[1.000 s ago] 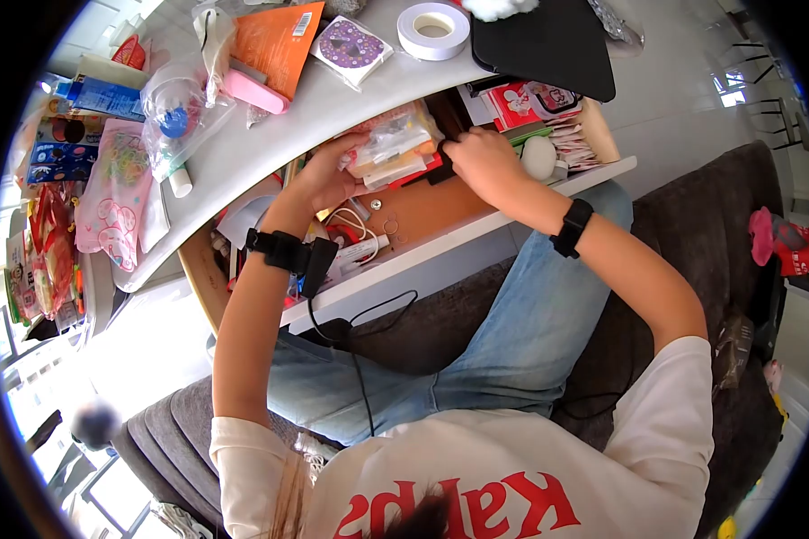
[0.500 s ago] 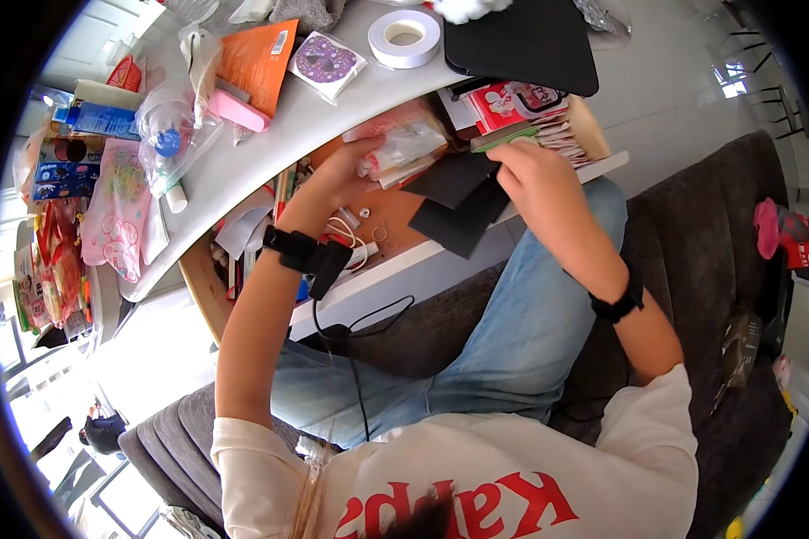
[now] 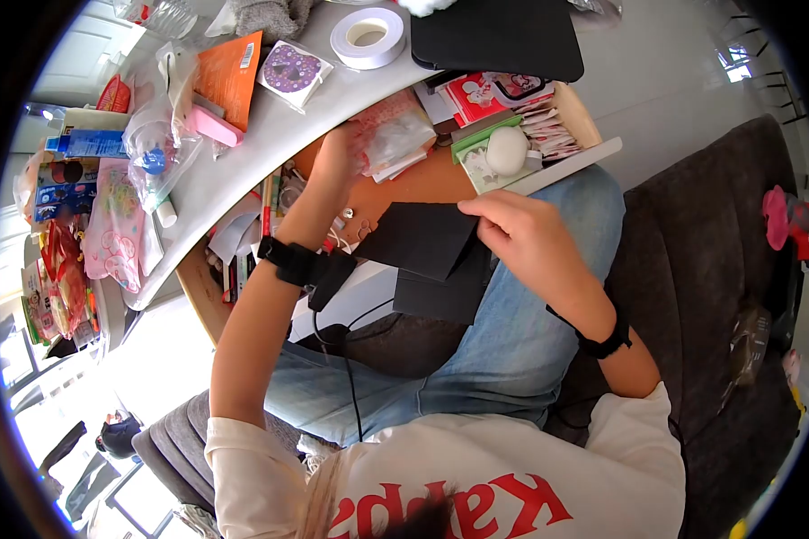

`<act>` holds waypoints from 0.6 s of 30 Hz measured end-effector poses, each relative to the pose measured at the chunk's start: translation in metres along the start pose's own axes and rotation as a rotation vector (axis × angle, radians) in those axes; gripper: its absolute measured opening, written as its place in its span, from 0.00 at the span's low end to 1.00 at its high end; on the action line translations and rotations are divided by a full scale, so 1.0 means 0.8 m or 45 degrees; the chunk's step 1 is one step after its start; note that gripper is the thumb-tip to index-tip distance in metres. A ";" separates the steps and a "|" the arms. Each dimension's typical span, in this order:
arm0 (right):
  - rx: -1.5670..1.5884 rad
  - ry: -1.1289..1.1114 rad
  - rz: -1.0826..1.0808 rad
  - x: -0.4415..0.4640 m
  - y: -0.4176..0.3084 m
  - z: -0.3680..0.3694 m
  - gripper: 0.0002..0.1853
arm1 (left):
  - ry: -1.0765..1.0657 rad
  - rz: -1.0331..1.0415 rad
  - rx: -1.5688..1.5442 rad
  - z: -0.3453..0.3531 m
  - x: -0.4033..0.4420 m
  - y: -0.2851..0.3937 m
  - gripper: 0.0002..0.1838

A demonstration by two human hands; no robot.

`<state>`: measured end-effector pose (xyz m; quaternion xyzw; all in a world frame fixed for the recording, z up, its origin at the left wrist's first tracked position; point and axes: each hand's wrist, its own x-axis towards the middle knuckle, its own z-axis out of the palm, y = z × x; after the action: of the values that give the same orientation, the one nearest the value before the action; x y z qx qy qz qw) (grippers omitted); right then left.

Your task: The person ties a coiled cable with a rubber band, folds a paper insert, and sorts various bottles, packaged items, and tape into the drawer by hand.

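Note:
My right hand pinches the corner of a folded black card, which hangs above my lap at the drawer's front edge. A second black flap hangs below the upper one. My left hand is inside the open drawer, beside a clear plastic packet with red and white contents. Motion smears its fingers, so whether they grip the packet is unclear. To the right in the drawer, a white rounded object lies on a green-and-white packet.
Several small paper packets and a red box fill the drawer's right end. On the desk are a tape roll, a black flat board, an orange packet and a pink object. A cable hangs from my left wrist.
My right hand has brought the black card out of the drawer towards me, uncovering the white rounded object. My left hand has shifted slightly left and up beside the plastic packet.

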<state>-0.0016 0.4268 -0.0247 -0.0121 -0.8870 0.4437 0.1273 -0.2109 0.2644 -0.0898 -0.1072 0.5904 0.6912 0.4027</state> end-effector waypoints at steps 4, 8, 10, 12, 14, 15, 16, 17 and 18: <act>0.020 -0.038 0.013 0.001 -0.001 0.004 0.09 | 0.009 0.171 -0.093 0.003 0.008 -0.007 0.07; 0.065 -0.008 0.037 0.000 -0.005 0.006 0.09 | 0.070 0.287 -0.100 -0.001 0.015 -0.012 0.07; 0.079 0.046 0.006 -0.002 -0.001 0.011 0.08 | 0.148 0.307 -0.147 0.007 0.019 -0.012 0.07; 0.084 0.027 0.027 -0.001 -0.005 0.009 0.08 | 0.029 0.238 -0.106 0.003 0.020 -0.007 0.11; 0.075 0.041 -0.023 -0.002 -0.006 0.008 0.11 | -0.051 0.205 -0.023 -0.001 0.020 -0.007 0.12; 0.067 0.035 0.028 -0.001 -0.009 0.004 0.11 | -0.071 0.207 0.034 0.001 0.013 -0.004 0.11; 0.062 0.028 0.080 0.000 -0.013 0.000 0.11 | -0.086 0.208 0.092 0.001 0.006 -0.003 0.11; 0.060 0.020 0.132 -0.001 -0.015 -0.002 0.11 | -0.020 0.151 0.216 -0.001 -0.004 -0.002 0.14; 0.093 0.097 0.106 0.000 -0.016 -0.004 0.11 | 0.049 0.092 0.340 -0.002 -0.020 0.002 0.17</act>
<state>0.0000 0.4213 -0.0129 -0.0612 -0.8634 0.4799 0.1428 -0.2018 0.2565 -0.0792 -0.0445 0.6882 0.6183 0.3769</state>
